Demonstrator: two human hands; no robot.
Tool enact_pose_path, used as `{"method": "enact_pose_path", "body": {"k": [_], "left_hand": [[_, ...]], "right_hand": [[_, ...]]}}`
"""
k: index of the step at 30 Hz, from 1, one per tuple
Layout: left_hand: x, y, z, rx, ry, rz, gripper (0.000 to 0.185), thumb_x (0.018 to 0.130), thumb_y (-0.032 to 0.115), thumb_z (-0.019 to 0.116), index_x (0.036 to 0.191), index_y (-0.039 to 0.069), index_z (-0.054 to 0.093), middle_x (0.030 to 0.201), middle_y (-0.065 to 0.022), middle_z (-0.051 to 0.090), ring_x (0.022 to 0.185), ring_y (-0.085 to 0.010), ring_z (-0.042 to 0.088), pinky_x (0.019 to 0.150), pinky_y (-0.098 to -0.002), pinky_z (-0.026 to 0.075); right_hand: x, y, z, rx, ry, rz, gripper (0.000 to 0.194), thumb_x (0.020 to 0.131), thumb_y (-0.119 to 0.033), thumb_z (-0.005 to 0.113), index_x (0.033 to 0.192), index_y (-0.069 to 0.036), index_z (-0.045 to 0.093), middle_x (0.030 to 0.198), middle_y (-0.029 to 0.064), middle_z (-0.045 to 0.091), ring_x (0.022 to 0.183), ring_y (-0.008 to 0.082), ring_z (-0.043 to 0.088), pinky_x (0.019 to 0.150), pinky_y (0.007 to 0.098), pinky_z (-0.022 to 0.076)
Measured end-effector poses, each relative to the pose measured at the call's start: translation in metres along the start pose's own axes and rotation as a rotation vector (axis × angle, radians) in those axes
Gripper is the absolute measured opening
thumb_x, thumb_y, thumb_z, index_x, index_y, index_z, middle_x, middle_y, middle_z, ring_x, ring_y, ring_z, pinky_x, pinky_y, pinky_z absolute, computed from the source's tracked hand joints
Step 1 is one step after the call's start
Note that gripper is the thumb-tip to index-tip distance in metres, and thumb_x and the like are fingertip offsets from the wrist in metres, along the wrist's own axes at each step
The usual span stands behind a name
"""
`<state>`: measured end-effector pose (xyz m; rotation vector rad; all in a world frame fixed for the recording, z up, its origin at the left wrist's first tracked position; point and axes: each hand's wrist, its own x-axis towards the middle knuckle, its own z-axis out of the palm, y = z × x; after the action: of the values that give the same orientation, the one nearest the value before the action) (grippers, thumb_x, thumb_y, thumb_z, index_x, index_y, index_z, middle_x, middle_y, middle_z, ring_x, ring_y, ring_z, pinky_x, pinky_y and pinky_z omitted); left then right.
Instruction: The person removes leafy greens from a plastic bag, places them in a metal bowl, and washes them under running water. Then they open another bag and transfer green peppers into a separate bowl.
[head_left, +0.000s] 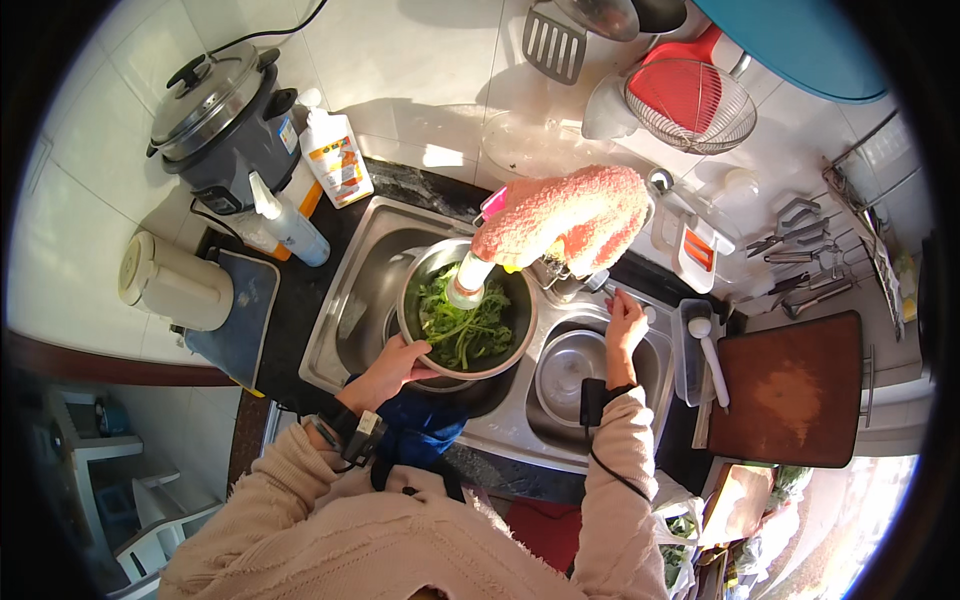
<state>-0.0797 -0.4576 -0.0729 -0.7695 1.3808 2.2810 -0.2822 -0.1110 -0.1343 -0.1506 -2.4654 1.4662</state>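
Observation:
My left hand (391, 367) grips the near left rim of a stainless steel pot (529, 322), its thumb over the edge. Leafy greens (466, 334) lie inside the pot, which is over the left basin of a double stainless steel sink (328, 352). The faucet spout (469, 280) hangs over the greens; whether water runs is hard to tell. My right hand (627, 319) is at the faucet's lever handle (598, 280), fingers closed around its end. A pink fluffy towel (562, 214) drapes across the faucet and hides part of it.
A metal bowl (571, 375) sits in the right basin. Left of the sink are an electric pressure cooker (232, 142), two spray bottles (337, 161) and a cream kettle (176, 281). To the right stand a plastic container (686, 375) and a brown cutting board (787, 390).

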Motion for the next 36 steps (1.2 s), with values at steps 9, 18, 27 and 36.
{"method": "enact_pose_path", "body": {"k": [9,18,27,36], "left_hand": [[0.006,-0.003,-0.004,-0.019,-0.013,0.005,0.039,0.095,0.009,0.052,0.131,-0.006,0.048,0.123,-0.0183,0.06,0.103,-0.0283,0.068,0.086,-0.0413,0.062],[0.004,-0.023,-0.021,0.055,-0.109,0.007,0.043,0.09,0.004,0.052,0.132,-0.001,0.047,0.121,-0.0156,0.061,0.102,-0.0268,0.068,0.08,-0.042,0.062],[0.01,-0.025,-0.036,0.038,-0.133,0.032,0.045,0.09,0.004,0.052,0.135,0.001,0.044,0.119,-0.0152,0.061,0.101,-0.0274,0.067,0.081,-0.042,0.062],[0.007,-0.029,-0.054,0.014,-0.051,0.056,0.046,0.091,0.003,0.052,0.136,0.0,0.042,0.121,-0.0159,0.059,0.102,-0.0279,0.067,0.081,-0.0432,0.062]], "right_hand": [[-0.101,-0.091,0.036,-0.225,-0.125,-0.404,0.038,0.077,-0.003,0.07,0.114,-0.006,0.064,0.107,0.0158,0.065,0.11,0.0373,0.055,0.1,0.0472,0.0417],[-0.158,-0.117,0.107,-0.569,-0.867,-0.512,0.048,0.066,-0.018,0.079,0.112,-0.009,0.069,0.117,0.0175,0.061,0.11,0.036,0.06,0.092,0.0462,0.051],[-0.154,-0.129,0.108,-0.524,-0.791,-0.471,0.064,0.07,-0.029,0.076,0.128,-0.008,0.06,0.132,0.0196,0.055,0.123,0.0377,0.05,0.105,0.0463,0.0398],[-0.165,-0.118,0.114,-0.427,-0.76,-0.45,0.072,0.068,-0.031,0.081,0.134,-0.012,0.057,0.126,0.0217,0.059,0.12,0.0403,0.049,0.106,0.047,0.0356]]}}
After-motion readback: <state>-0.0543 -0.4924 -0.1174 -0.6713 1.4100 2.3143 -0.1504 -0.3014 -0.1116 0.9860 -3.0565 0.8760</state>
